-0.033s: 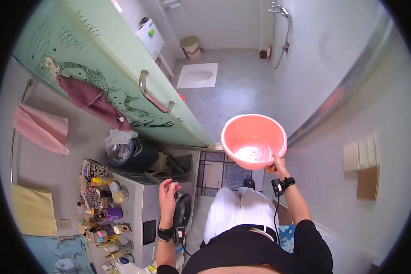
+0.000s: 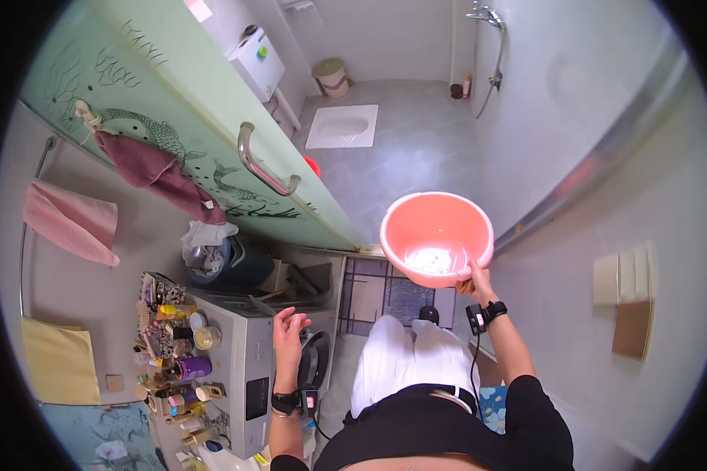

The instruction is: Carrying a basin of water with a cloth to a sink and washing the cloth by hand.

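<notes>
A pink plastic basin (image 2: 436, 228) hangs in front of me, its open mouth tipped so that I can see inside. Something bright and whitish shows at its bottom, water or glare, I cannot tell which. My right hand (image 2: 479, 284) grips the basin's near right rim. My left hand (image 2: 288, 326) is raised at the left, fingers loosely bent and apart, with nothing in it. Below and beside it stands a silver front-loading washing machine (image 2: 247, 337) with a dark round door. Each wrist wears a black strap with a small cabled device.
A green sliding door (image 2: 188, 110) with a metal handle stands left of the basin. Beyond lies a grey floor with a white squat toilet (image 2: 342, 125) and a bin (image 2: 331, 77). Bottles (image 2: 192, 367) crowd the washer top. A patterned mat (image 2: 361, 290) lies at the doorway.
Only a very slight shift of the view shows. The basin stays in my right hand, and my left hand keeps its pose.
</notes>
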Demonstrator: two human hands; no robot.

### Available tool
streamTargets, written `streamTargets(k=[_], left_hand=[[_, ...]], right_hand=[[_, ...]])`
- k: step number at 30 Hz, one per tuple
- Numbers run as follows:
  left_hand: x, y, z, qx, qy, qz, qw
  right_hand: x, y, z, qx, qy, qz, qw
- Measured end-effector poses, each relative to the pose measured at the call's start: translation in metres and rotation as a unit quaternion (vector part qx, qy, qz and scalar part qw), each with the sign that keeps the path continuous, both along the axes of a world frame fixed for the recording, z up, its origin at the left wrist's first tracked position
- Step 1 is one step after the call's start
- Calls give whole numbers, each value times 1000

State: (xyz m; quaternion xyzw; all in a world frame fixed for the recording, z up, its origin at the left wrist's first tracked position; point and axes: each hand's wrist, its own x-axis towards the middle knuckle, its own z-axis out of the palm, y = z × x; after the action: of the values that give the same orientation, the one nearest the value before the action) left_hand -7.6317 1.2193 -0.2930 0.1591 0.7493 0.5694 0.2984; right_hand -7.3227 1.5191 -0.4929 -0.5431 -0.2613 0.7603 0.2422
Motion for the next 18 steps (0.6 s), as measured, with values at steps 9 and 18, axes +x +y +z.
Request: streamTargets(k=[9,18], left_hand=[[-50,77,-18,-5,-11,50,999],[-112,151,-16,15,41,38,998]], right_hand=[[-102,137,-14,-27,21,-21,999],[-226,247,2,54,33,67,996]])
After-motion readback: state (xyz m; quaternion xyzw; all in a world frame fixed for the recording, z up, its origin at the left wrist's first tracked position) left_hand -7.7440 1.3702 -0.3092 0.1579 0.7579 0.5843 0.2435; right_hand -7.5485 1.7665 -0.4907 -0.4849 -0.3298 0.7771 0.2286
